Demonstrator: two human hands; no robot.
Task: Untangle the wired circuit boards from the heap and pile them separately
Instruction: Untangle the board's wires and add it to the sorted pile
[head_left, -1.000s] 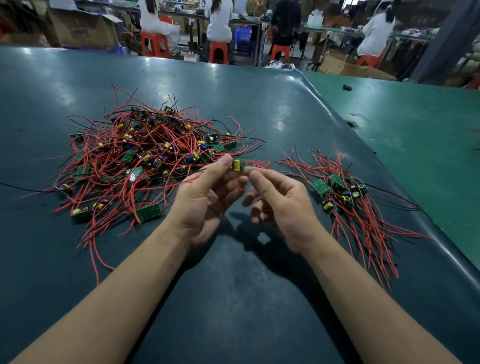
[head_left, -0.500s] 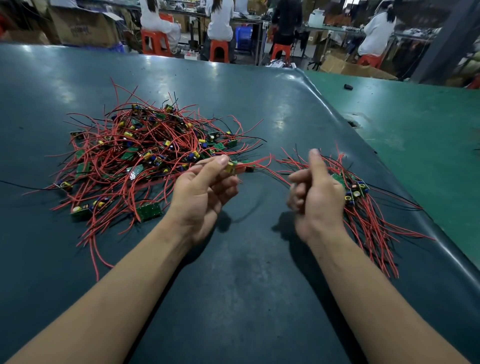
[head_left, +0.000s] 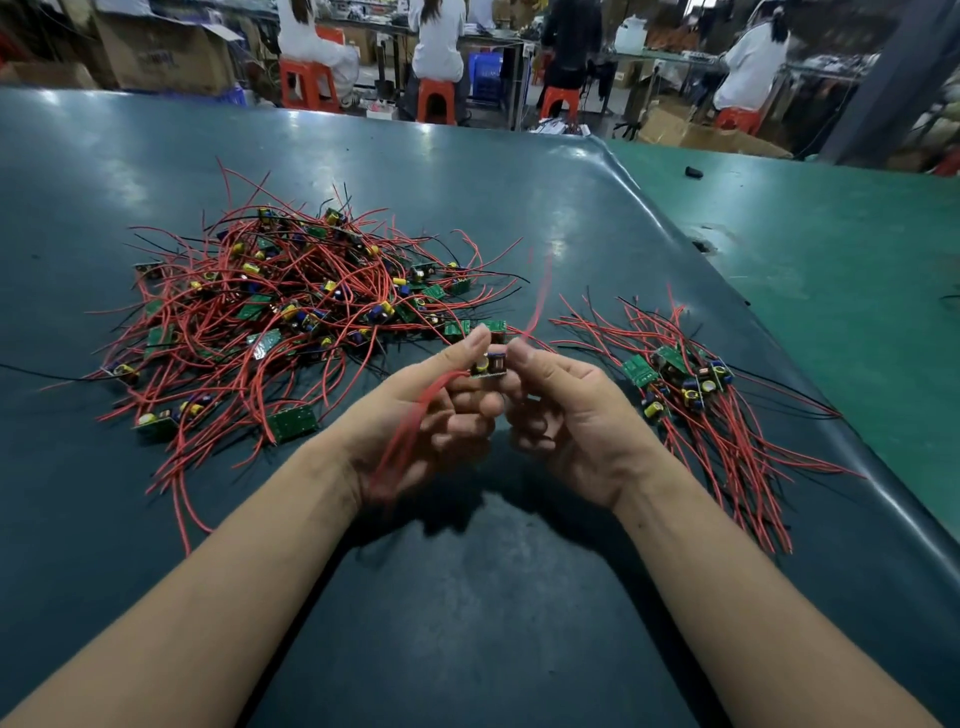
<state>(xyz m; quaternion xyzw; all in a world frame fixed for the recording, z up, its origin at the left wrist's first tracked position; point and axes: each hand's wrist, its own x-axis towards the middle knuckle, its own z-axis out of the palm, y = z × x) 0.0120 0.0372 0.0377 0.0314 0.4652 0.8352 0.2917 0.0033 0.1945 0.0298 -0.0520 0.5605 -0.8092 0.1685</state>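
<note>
The left hand and the right hand meet above the dark table, and between them they pinch one small circuit board: the left thumb and fingers grip its left side, the right thumb presses its right edge while the other right fingers curl beneath. A red wire hangs blurred from the board across the left palm, and another red wire rises from it (also blurred). Left of the hands lies the heap of tangled boards with red and black wires. Right of the hands, near the table's edge, lies the smaller pile, its boards bunched together and its wires running towards the person. Beyond that edge is a green table. Far behind, people sit on orange stools at benches
</note>
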